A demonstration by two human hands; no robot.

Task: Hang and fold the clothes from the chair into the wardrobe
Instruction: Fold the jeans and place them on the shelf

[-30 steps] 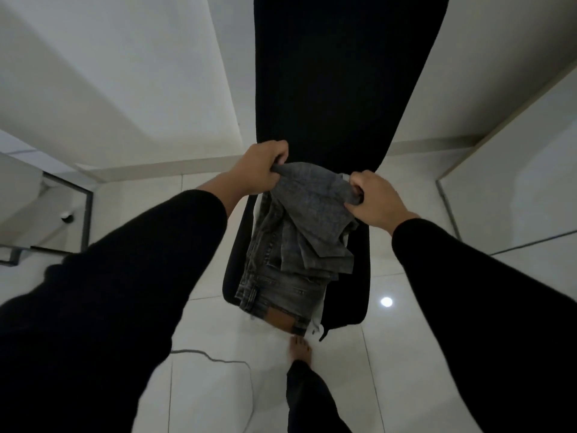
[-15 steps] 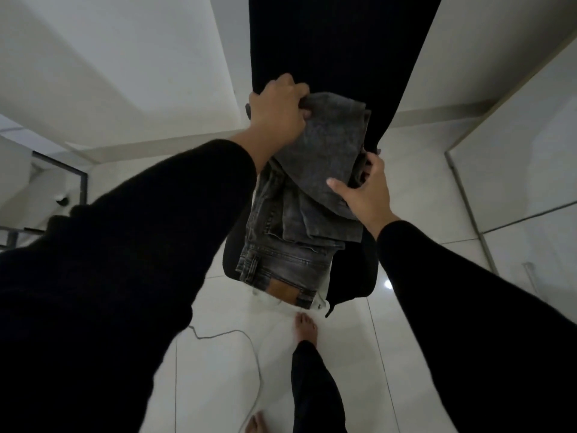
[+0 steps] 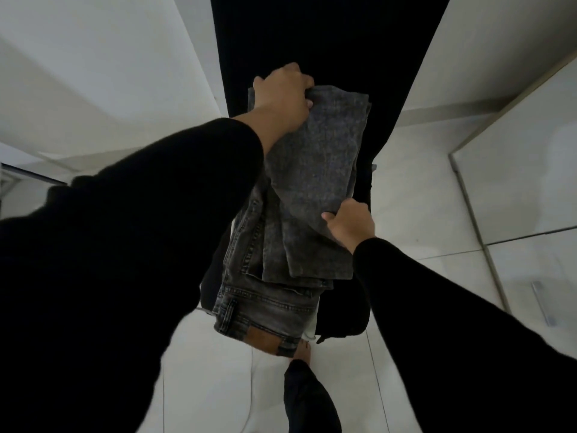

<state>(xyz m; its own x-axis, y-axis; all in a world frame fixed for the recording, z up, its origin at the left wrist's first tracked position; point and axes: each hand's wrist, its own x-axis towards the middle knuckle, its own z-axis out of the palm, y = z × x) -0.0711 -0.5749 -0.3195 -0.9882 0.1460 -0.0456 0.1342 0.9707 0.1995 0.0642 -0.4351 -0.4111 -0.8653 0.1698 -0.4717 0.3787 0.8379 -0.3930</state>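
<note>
The black chair (image 3: 312,42) carries the grey jeans (image 3: 281,260), folded lengthwise on its seat with the waistband hanging off the near edge. Denim looks heavy, limp yet thick, so support both ends. The left hand (image 3: 282,98) pinches the far fold; the right hand (image 3: 349,225) pinches the leg's near edge.

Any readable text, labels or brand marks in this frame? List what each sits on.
No legible text.
Brown leather waistband patch on the grey washed denim jeans: any brand print is too dark and blurred to read.
Black fabric chair, white wall, tiled floor: no markings visible.
</note>
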